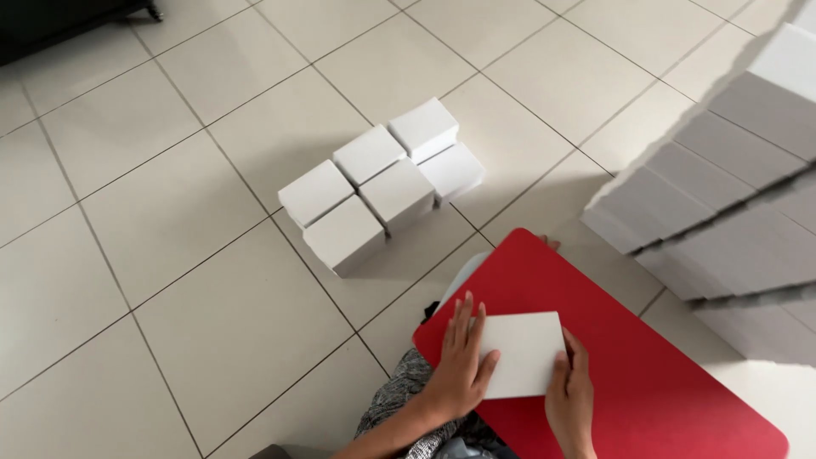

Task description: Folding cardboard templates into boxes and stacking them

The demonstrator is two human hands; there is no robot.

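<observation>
I am looking down at a red board (646, 374) with rounded corners that lies across my lap, and on it lies a flat white card sheet (523, 353), plain and rectangular. My left hand (459, 370) lies flat on the sheet's left edge, its fingers (466, 327) stretched out and held close together, pressing down. My right hand (571, 395) is at the sheet's right edge, thumb on top of the corner and the other fingers curled at the rim; I cannot tell whether they reach under it. On the tiled floor (170, 212) ahead of me, well apart from the board, stands a cluster of small white boxes (378, 183), six plain cubes packed touching in two rows. To my right rises a stack of flat white sheets (722, 195), stepped like stairs and slightly blurred. A dark piece of furniture (59, 21) sits at the far left corner.
</observation>
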